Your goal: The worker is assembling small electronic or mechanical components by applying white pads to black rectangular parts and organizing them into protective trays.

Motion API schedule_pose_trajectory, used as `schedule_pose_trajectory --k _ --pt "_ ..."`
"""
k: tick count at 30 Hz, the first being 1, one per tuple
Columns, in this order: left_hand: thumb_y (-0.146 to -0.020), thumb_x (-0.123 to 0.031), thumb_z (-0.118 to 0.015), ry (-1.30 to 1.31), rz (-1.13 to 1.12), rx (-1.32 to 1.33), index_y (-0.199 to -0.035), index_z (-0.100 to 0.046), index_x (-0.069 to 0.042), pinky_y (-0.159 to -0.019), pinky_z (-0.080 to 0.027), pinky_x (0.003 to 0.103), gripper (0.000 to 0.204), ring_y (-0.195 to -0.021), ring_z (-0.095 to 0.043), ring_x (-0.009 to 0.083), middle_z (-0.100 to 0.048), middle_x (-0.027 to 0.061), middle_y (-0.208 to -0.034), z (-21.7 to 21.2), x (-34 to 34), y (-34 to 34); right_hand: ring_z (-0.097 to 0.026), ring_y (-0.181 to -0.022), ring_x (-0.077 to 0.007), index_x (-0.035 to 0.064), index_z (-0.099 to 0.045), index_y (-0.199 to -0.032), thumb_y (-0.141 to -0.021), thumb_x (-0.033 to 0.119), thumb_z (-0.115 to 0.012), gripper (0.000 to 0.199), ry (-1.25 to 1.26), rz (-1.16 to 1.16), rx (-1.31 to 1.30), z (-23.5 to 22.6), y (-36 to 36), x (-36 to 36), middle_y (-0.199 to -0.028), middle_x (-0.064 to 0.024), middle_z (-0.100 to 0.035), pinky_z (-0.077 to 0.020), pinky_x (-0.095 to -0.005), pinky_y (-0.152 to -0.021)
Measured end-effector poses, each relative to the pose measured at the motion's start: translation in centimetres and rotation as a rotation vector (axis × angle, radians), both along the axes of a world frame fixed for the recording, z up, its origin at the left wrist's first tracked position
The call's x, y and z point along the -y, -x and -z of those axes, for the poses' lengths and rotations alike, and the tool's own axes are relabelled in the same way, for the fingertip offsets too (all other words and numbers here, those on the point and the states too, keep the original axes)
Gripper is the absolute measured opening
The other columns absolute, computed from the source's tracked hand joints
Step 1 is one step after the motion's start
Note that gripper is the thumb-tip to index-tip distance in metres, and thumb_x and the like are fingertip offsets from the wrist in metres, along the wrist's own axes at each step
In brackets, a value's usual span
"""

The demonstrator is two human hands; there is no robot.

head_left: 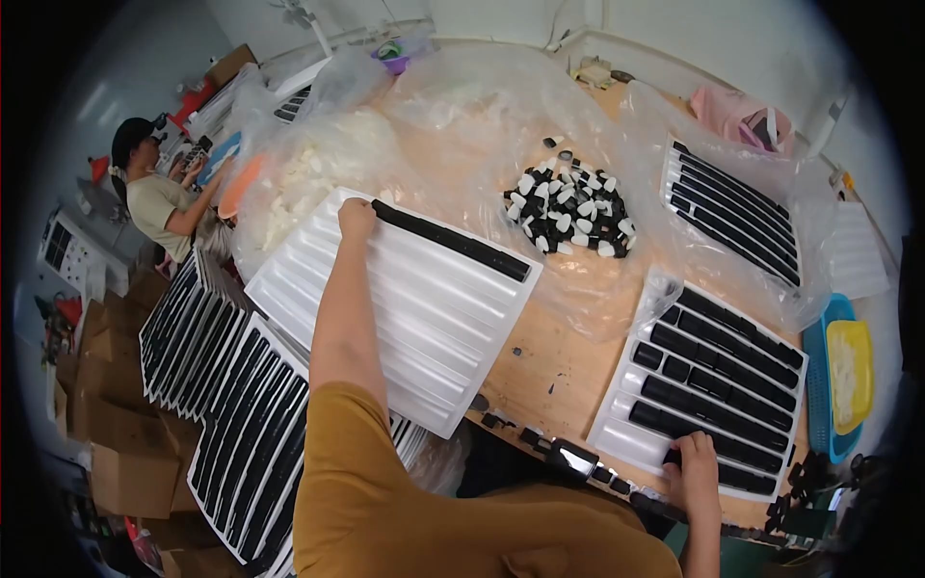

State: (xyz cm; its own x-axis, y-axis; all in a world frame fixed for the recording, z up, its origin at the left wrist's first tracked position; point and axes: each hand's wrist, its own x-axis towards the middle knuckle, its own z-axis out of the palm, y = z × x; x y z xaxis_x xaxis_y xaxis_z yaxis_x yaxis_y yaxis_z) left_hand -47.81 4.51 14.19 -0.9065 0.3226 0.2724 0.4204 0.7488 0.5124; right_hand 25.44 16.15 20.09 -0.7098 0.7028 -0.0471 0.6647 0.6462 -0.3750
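A white ribbed plastic tray lies tilted at the table's left front, with one row of black pieces along its far groove. My left hand is closed at the left end of that row; whatever its fingers hold is hidden. At the right front, a second white tray has several grooves filled with black pieces. Over its nearest row, my right hand has its fingers curled around a small black piece, partly covered by the fingertips.
Beyond the trays lies a pile of black and white caps on clear plastic sheeting. A filled tray rests far right, near a blue basket. Stacked filled trays stand left, before cardboard boxes. A co-worker sits far left.
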Motion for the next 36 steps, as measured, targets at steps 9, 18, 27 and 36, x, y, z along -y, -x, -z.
schedule_pose_trajectory --k 9,18,27,36 --pt "-0.077 -0.003 -0.058 -0.067 0.529 -0.394 -0.092 -0.068 -0.001 -0.084 -0.048 0.044 0.018 -0.095 -0.059 0.0374 -0.064 0.0205 -0.095 -5.2 -9.9 -14.1 -0.051 -0.090 -0.0343 0.0060 -0.058 -0.093 -0.061 0.000 -0.073 0.036 -0.059 -0.101 0.011 -0.4 0.4 -0.4 -0.093 -0.0123 -0.053 -0.0449 -0.0425 -0.077" --pt "-0.074 -0.007 -0.063 0.476 0.924 -0.479 -0.082 -0.071 -0.008 -0.078 -0.053 0.042 0.011 -0.097 -0.061 0.0308 -0.066 0.0117 -0.096 -1.4 -17.8 -27.5 -0.052 -0.090 -0.0288 0.0092 -0.065 -0.093 -0.064 -0.006 -0.064 0.033 -0.028 -0.175 0.000 -0.5 -1.6 -1.0 -0.091 -0.0090 -0.052 -0.0465 -0.0373 -0.077" --pt "-0.074 -0.008 -0.060 0.206 0.800 -0.635 -0.080 -0.065 -0.008 -0.074 -0.043 0.049 0.008 -0.093 -0.057 0.0322 -0.065 0.0124 -0.083 -1.8 -18.9 -30.0 -0.058 -0.090 -0.0279 0.0049 -0.048 -0.098 -0.086 0.001 -0.056 0.015 0.112 0.066 -0.442 0.2 -3.6 -3.4 -0.099 -0.0121 -0.054 -0.0474 -0.0338 -0.078" --pt "-0.096 -0.014 -0.055 -0.473 0.951 0.914 -0.106 -0.062 -0.002 -0.057 -0.047 0.022 0.017 -0.065 -0.060 0.0102 -0.062 0.0038 -0.080 -8.9 -12.6 -47.6 -0.063 -0.088 -0.0150 0.0047 -0.046 -0.123 -0.092 0.005 -0.057 0.033 0.817 0.261 -1.247 2.0 -3.7 -4.0 -0.102 -0.0112 -0.064 -0.0540 -0.0264 -0.072"
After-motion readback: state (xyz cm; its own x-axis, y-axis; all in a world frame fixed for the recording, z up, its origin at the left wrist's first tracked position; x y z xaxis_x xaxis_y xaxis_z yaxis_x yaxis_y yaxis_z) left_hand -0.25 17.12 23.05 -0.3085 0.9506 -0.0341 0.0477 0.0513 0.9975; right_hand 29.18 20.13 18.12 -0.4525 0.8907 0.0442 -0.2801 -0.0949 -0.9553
